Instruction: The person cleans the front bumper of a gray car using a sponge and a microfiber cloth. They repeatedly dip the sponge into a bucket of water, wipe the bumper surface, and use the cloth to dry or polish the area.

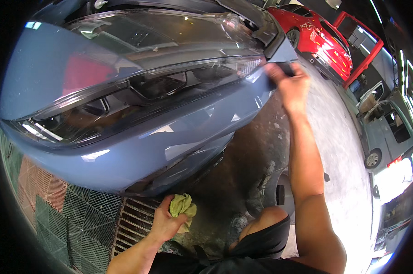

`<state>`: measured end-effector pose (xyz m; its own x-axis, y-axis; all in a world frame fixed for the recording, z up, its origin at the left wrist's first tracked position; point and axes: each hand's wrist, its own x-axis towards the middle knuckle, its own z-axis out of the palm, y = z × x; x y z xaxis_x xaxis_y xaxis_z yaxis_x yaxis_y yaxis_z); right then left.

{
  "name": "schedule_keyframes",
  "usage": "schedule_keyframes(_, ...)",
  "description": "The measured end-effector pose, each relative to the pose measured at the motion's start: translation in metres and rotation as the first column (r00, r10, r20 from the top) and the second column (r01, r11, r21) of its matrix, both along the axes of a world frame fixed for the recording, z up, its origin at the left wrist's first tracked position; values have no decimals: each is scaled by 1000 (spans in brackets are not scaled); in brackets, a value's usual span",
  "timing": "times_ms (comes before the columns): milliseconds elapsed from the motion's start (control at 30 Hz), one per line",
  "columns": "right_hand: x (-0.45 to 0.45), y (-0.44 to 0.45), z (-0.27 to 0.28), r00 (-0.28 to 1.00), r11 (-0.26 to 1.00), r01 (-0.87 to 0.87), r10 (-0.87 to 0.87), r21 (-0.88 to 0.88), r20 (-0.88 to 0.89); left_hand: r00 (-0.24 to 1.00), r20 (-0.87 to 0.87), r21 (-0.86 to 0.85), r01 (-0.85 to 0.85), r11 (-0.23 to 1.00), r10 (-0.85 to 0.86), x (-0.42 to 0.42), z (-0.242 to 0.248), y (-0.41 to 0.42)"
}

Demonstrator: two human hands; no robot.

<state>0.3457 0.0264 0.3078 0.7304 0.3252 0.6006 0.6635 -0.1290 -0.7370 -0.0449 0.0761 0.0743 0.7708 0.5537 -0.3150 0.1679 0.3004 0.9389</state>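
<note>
A yellow-green cloth (183, 209) is bunched in my left hand (167, 219), below the bumper's lower edge. Stretched out to the upper right, my right hand (293, 84) is blurred. Its fingers grip a small dark block (284, 69) against the painted corner beside the headlight's end. Before me is the blue-grey car bumper (206, 120), glossy with reflections. Above it runs a long clear headlight (165, 84) with dark inner housings. The block's far face is hidden against the car.
Metal floor grating (134, 219) and plastic floor tiles (86, 219) lie at lower left. A round grey object (287, 193) stands near my knee (273, 217). Farther right are a red car (324, 44), a red metal frame (364, 65) and a grey van (389, 132).
</note>
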Motion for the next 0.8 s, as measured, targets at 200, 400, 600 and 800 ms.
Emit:
schedule_keyframes(200,-3,-5,-17,988,987,111,-96,-118,121,1000,-1,18,-26,999,26,1,-7,-4)
schedule_keyframes(400,27,1,-10,992,975,-90,105,202,-64,998,-61,93,20,995,-15,1,14,-2)
schedule_keyframes(600,26,8,-15,996,970,33,-13,240,-83,997,-70,97,21,995,-14,1,20,-3)
schedule_keyframes(800,4,19,-19,998,980,-2,15,199,-61,995,-100,90,7,996,2,2,18,-2)
